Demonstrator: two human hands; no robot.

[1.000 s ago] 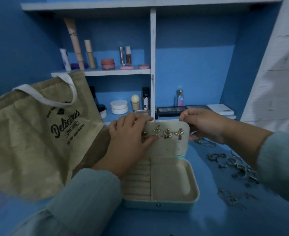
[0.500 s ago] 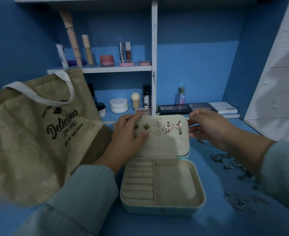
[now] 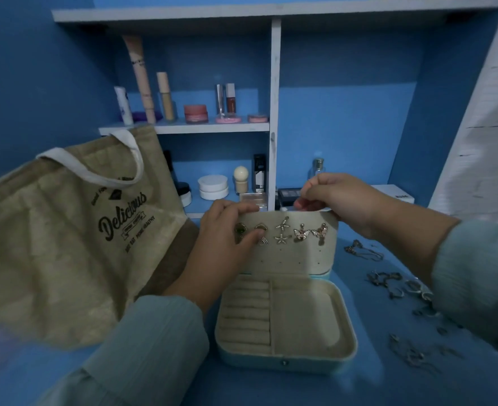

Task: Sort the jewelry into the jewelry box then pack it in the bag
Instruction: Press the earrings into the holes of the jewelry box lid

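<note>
Your left hand (image 3: 227, 230) grips the left edge of the open jewelry box (image 3: 286, 351) lid, thumb by the earrings (image 3: 283, 234). Your right hand (image 3: 335, 197) pinches the lid's top edge. The bag (image 3: 51, 244) lies left; loose jewelry (image 3: 400, 285) lies right on the table (image 3: 359, 385).

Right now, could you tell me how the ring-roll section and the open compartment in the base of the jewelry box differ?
The ring-roll section fills the left of the base; the open compartment fills the right. The ring-roll section is narrower and ridged with padded rolls; the open compartment is wider with a smooth flat floor. Both are cream-lined, hold no jewelry, and sit side by side, split by one divider.
</note>
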